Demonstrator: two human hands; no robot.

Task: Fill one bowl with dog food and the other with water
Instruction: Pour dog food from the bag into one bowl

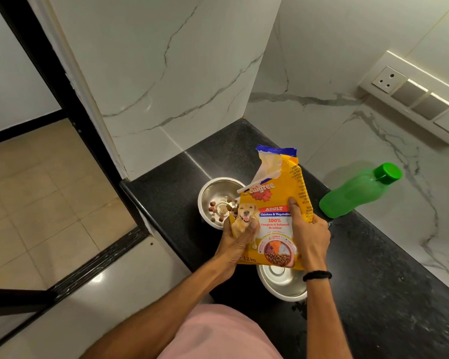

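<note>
A yellow dog food bag (pixel 276 200) with its top torn open stands upright above the black counter (pixel 373 268). My left hand (pixel 237 242) grips its lower left corner. My right hand (pixel 309 234) holds its right side, thumb on the front. Behind the bag's left edge sits a steel bowl (pixel 215 193) with several brown kibble pieces in it. A second steel bowl (pixel 280 283) lies below the bag near the counter's front edge; I see nothing in it. A green water bottle (pixel 358 193) with its cap on stands to the right.
White marble walls enclose the counter at the back and right. A switch panel (pixel 412 97) is mounted on the right wall. The counter's left edge drops to a tiled floor (pixel 49 203) beside a black door frame.
</note>
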